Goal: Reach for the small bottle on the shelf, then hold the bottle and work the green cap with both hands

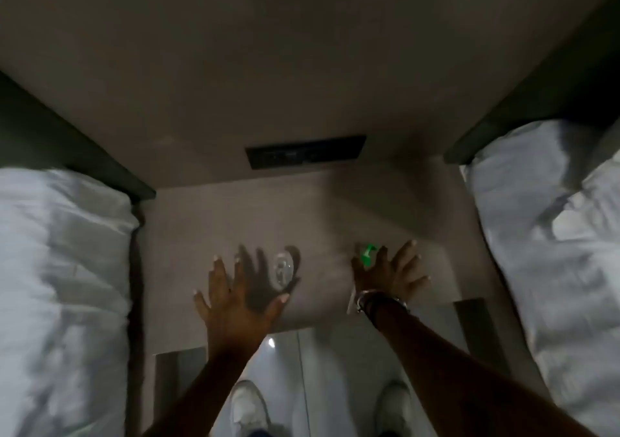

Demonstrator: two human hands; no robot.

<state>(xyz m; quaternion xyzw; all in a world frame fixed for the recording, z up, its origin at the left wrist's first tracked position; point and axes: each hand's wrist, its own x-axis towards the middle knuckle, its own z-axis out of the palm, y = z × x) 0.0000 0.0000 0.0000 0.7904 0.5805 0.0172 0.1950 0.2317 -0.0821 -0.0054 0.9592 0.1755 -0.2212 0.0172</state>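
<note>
My left hand [235, 297] hovers with fingers spread over the pale top of a nightstand [208, 222], holding nothing. Just right of its fingertips stands a clear drinking glass [282, 269], seen from above. My right hand [391, 274] is also spread flat over the nightstand, with bracelets on the wrist. A small green object [367, 253] lies under or just beyond its thumb and index finger; whether the hand touches it cannot be told. The picture is dim and blurred.
A bed with white bedding [63, 285] lies on the left and another [553, 235] on the right, each with a dark headboard. A dark switch panel [305, 156] sits on the wall behind the nightstand. My white shoes [248, 406] stand on a glossy floor.
</note>
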